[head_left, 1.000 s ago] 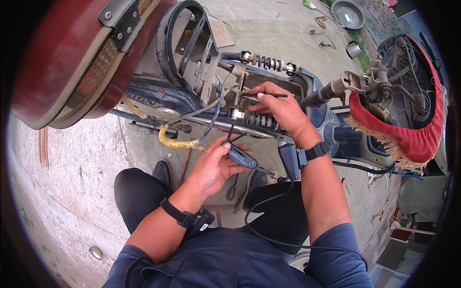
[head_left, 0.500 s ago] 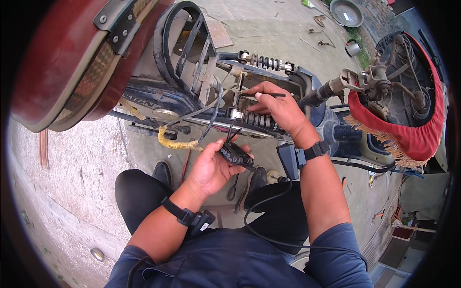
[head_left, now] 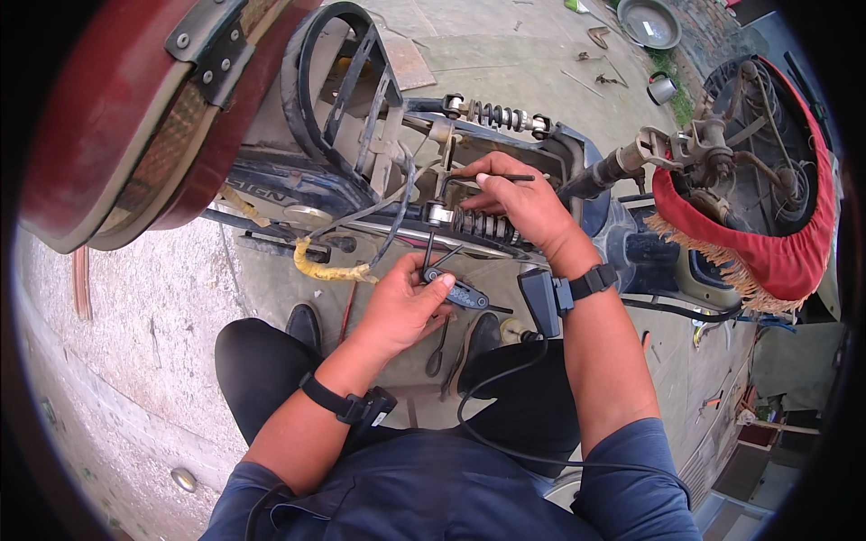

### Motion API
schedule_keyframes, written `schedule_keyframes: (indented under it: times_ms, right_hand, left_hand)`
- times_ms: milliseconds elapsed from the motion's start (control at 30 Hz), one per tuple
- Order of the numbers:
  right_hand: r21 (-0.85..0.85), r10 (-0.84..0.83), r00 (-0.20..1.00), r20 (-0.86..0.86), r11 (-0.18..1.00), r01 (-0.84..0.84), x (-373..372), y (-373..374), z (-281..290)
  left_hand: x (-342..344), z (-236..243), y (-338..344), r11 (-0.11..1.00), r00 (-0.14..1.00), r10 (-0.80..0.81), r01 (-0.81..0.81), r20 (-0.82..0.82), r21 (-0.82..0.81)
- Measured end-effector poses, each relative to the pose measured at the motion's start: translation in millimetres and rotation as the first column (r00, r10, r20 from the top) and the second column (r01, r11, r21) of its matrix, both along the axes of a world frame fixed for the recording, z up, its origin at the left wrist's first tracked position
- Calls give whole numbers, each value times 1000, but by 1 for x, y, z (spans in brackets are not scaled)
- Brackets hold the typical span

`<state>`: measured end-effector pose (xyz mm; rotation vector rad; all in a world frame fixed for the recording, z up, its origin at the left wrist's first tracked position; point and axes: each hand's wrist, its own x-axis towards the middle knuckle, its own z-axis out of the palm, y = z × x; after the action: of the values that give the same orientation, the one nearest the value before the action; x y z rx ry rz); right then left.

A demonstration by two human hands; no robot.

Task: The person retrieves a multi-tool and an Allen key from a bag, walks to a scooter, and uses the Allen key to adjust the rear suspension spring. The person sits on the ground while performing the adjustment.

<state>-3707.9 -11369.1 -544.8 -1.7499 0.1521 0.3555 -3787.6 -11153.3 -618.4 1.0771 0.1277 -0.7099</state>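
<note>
My left hand grips a black folding hex key set, thumb on its body, with a few keys swung out. One of those keys points up at the near shock absorber's end mount; whether it touches cannot be made out. In my right hand is a black L-shaped hex key, pinched between thumb and fingers, its bent end just above that mount. The right hand lies over part of the near coil spring. Both belong to a dusty scooter frame.
A dark red case and a black rack loop rise at the left. Yellow-wrapped cable hangs nearby. At the right is a wheel with red fringed cloth. A metal basin and kettle stand farther off.
My left hand has turned the folding hex key set, so its flat side now faces up and its keys stand closer to the mount. The right hand has stayed nearly still.
</note>
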Motion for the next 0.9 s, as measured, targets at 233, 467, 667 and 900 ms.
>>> schedule_keyframes:
  times_ms: [233,467,667,900]
  right_hand:
    - [0,8,1000,-19,1000,-8,0,-4,-3]
    - [-1,18,1000,-21,1000,-18,1,-4,-3]
    - [7,-2,1000,2,1000,2,0,-1,-1]
    - [-28,0,1000,4,1000,0,-1,0,0]
  left_hand:
    - [10,24,-3,699,832,-352,-70,428,712]
    - [11,14,1,496,612,-525,-344,591,797]
    - [7,13,4,493,570,-558,-356,603,793]
    - [0,15,8,775,869,-328,23,371,631]
